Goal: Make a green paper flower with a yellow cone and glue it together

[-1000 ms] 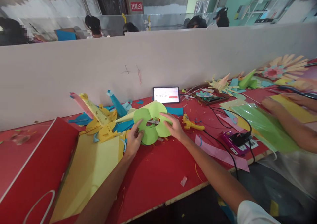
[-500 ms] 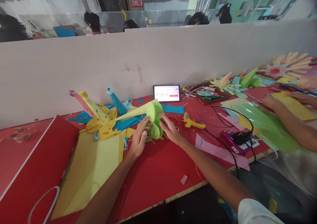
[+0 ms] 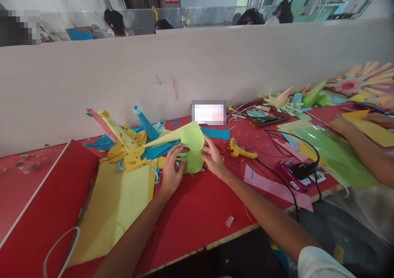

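A light green paper cutout with rounded lobes (image 3: 192, 140) is between my hands, one lobe above the other. My left hand (image 3: 172, 171) has its fingers curled at the left edge, with green paper strips beside them. On the right, my right hand (image 3: 214, 159) pinches the cutout near its narrow middle. A pale yellow-green paper cone (image 3: 168, 137) lies behind it, pointing left; whether the two are joined I cannot tell. Left of this stands a star-patterned yellow cone (image 3: 118, 132) among yellow paper petals (image 3: 131, 161), with a blue cone (image 3: 146, 124) near it.
A yellow glue gun (image 3: 241, 150) lies right of my hands, its cord running to a purple power strip (image 3: 297, 175). Yellow sheets (image 3: 123, 204) cover the table's left. A lit screen (image 3: 209, 114) stands by the wall. At right, another person's hands (image 3: 343, 126) handle yellow paper.
The green cutout has turned so its lobes lie flatter toward me. My fingers have closed in on its edges from both sides.
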`<state>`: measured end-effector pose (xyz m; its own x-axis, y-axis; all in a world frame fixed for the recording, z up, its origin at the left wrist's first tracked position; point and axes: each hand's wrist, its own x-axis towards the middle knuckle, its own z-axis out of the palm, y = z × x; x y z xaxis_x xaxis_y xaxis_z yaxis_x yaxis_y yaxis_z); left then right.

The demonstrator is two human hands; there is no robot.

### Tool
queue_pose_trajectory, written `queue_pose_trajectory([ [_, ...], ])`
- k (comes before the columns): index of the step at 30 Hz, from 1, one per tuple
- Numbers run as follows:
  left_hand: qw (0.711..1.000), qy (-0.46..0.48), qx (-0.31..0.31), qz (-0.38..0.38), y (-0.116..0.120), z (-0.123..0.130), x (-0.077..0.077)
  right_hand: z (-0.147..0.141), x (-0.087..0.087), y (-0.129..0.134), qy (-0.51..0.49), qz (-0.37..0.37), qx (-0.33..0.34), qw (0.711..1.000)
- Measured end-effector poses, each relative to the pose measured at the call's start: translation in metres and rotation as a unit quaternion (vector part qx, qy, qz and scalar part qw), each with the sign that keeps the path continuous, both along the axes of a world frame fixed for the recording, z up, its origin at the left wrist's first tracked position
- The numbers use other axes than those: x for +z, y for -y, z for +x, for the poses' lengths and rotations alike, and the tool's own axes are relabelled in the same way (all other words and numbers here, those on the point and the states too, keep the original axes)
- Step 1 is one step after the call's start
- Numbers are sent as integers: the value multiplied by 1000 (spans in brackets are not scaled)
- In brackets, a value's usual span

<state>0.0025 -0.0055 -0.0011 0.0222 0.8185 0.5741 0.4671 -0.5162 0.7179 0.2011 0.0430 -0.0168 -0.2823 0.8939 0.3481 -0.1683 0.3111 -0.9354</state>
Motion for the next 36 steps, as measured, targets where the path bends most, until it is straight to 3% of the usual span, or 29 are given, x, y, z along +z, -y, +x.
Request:
queue_pose_trajectory([
  [6, 981, 150, -45, -118, -9, 0, -9, 0, 4, 2, -3, 14, 22, 1000],
  [10, 982, 153, -26, -109, -10, -1, -15, -5, 8, 6, 19, 22, 30, 999],
  [16, 983, 163, -23, -84, -6, 1, -9, -4, 10, 6, 33, 23, 12, 999],
  [23, 997, 35, -14, -67, -7, -2, -4, 3, 8, 2, 105, 85, -70, 988],
  [30, 1000, -18, 10, -21, -4, 1, 0, 1, 16, 10, 111, 119, -55, 985],
  [32, 999, 3, 13, -29, -4, 1, 0, 1, 17, 10, 121, 130, -74, 981],
  [36, 984, 139, -8, -108, -7, -1, -2, 3, 16, 7, 126, 134, -140, 973],
])
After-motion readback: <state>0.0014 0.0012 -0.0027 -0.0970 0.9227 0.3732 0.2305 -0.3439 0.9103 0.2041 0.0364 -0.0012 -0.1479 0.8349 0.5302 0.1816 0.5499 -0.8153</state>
